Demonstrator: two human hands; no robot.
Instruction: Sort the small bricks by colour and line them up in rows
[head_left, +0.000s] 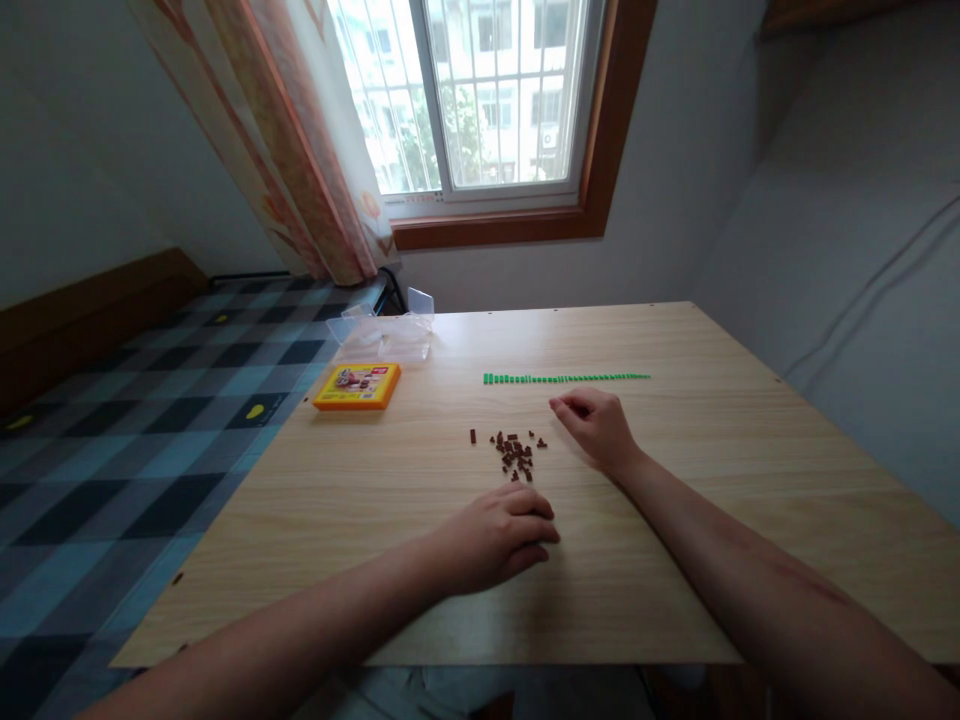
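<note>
A small heap of dark brown pieces point(516, 452) lies in the middle of the wooden table point(420, 480). My left hand point(495, 535) rests palm down just in front of the heap, fingers curled together; whether anything is under them is hidden. To the right of the heap, my right hand point(596, 425) lies on the table with fingertips pinched near its top edge; what they hold, if anything, is too small to see. Behind it runs a straight row of small green pieces point(566, 378).
An orange flat box point(358, 386) lies at the table's left, with clear plastic packaging point(386, 330) behind it. A bed with a checked blue cover point(135, 420) adjoins the table's left side. A window and curtain stand behind.
</note>
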